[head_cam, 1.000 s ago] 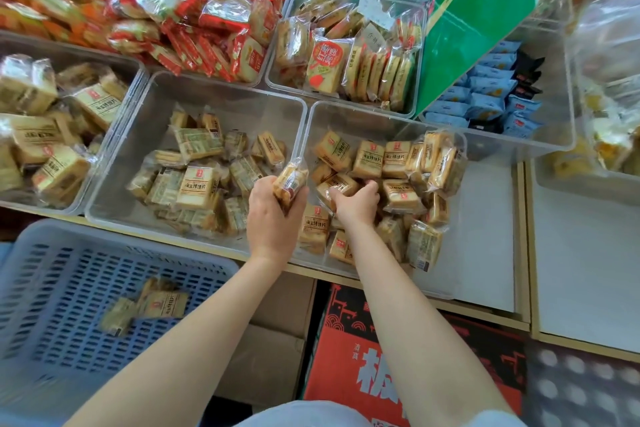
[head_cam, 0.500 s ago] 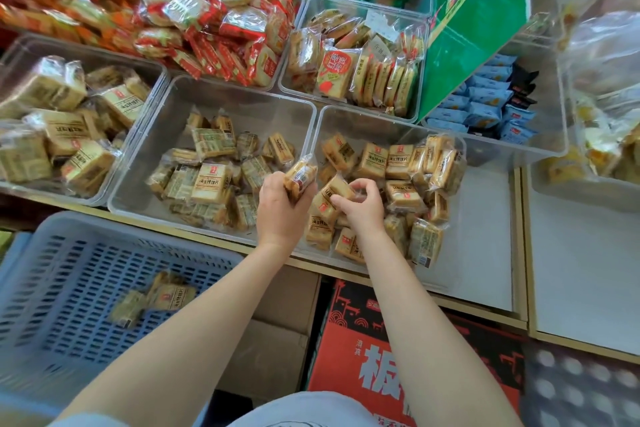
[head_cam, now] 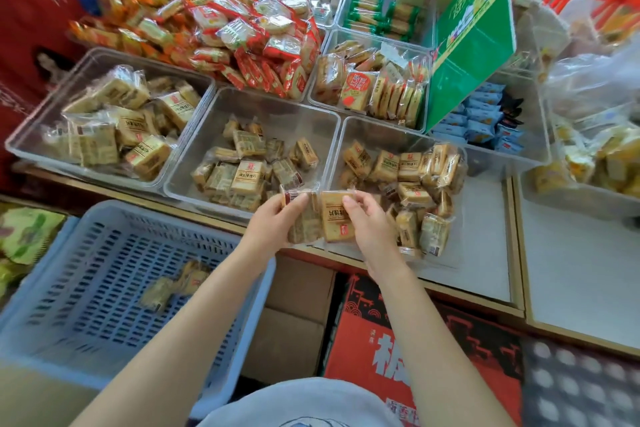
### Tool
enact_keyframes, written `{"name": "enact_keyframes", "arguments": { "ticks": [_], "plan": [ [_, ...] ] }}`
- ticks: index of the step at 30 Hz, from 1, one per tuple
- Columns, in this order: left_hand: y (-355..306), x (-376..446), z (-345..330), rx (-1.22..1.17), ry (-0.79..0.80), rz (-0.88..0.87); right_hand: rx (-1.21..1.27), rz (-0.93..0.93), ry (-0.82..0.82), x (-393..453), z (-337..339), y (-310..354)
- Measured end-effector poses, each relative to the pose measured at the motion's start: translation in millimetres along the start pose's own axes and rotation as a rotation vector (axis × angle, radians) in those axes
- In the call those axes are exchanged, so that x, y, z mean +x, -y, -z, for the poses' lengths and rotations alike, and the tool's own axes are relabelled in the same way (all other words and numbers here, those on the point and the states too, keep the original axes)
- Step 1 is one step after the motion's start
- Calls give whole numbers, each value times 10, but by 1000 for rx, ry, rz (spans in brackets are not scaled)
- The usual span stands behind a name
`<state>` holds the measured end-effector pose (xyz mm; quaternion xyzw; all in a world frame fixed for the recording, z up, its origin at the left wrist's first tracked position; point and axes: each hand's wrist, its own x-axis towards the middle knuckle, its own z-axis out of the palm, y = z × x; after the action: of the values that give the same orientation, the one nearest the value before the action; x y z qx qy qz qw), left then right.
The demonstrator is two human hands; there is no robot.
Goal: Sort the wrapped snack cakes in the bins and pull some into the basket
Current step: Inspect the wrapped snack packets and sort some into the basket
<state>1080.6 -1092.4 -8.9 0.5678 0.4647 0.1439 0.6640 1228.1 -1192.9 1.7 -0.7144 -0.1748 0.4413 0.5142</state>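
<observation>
Over the bins' front edge: left hand (head_cam: pixel 273 218) and right hand (head_cam: pixel 369 222), each pinching a wrapped snack cake (head_cam: pixel 334 215). Step: pulling stock. Next, likely: carry left, release into blue basket (head_cam: pixel 104 270).

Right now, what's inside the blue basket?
A few wrapped snack cakes lie on the floor of the blue basket. The left arm covers its right part, so anything there is hidden.
</observation>
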Motion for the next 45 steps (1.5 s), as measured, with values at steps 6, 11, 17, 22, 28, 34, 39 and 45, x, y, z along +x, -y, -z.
{"name": "enact_keyframes", "arguments": {
  "ticks": [6, 11, 17, 22, 28, 34, 39, 45],
  "plan": [
    [159, -391, 455, -164, 63, 69, -116, -53, 76, -425, -471, -103],
    [326, -656, 870, -220, 67, 74, -140, -61, 106, -622, -870, -149],
    [384, -809, 1262, -227, 55, 73, -177, -82, 154, -768, -1259, -94],
    [422, -880, 1574, -242, 127, 81, -200, -55, 104, -850, -1496, -49],
    [426, -884, 1769, -73, 155, 60, -225, 34, 83, -957, -1737, -40],
    [391, -917, 1829, 102, 149, -31, -282, 52, 123, -1032, -1918, -101],
    [437, -915, 1863, 108, 96, -70, -327, 125, 70, -1054, -2007, -103],
    [441, -900, 1930, -79, 126, -19, -199, 154, -64, -1041, -2022, -131]
  ]
}}
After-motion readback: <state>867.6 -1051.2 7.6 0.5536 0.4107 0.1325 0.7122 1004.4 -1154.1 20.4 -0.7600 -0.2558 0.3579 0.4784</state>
